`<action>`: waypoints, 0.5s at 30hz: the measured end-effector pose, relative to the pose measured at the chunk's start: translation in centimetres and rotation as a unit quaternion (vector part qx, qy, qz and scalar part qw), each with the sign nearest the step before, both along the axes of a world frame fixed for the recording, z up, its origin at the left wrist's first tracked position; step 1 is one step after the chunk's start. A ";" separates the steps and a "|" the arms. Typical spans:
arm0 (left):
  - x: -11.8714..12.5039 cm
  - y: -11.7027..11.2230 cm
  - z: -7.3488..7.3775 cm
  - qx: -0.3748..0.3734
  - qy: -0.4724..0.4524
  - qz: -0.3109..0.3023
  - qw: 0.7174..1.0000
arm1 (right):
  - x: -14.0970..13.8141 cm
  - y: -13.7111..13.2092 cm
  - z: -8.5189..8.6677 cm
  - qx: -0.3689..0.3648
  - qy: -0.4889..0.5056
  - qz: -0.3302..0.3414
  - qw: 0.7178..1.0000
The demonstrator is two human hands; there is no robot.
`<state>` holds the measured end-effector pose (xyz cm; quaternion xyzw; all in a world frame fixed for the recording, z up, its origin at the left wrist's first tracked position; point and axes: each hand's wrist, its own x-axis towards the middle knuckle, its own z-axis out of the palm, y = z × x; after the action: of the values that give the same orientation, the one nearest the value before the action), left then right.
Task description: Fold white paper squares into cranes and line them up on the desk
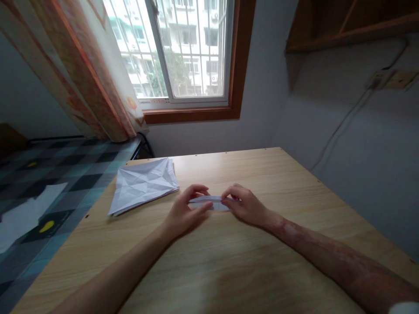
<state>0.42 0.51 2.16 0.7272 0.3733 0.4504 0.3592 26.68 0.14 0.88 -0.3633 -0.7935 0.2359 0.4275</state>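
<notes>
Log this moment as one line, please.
left hand: holding folded paper | right hand: pinching its right end | creased paper stack: on table, to the left

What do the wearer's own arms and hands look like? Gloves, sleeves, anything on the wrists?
Both the left hand and right hand are ungloved; no rings, watch or bands visible. Left forearm and right forearm are bare as far as they show. A white patch at the bottom-right corner may be a sleeve edge; can't confirm.
</notes>
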 end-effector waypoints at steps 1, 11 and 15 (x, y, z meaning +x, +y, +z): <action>0.0 0.2 0.0 -0.032 -0.046 -0.004 0.998 | -0.1 0.2 -0.1 -0.045 0.037 -0.010 0.998; 2.2 0.1 -1.1 -0.171 -0.239 -0.041 0.955 | -1.3 0.9 -0.6 -0.353 0.341 0.084 0.867; 2.7 -0.4 -1.2 -0.177 -0.235 -0.036 0.955 | -2.0 0.1 -0.6 -0.388 0.354 0.099 0.845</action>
<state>3.11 0.10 1.00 0.5383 0.3259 0.5224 0.5755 24.69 0.26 0.24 -0.3110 -0.4639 0.6782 0.4776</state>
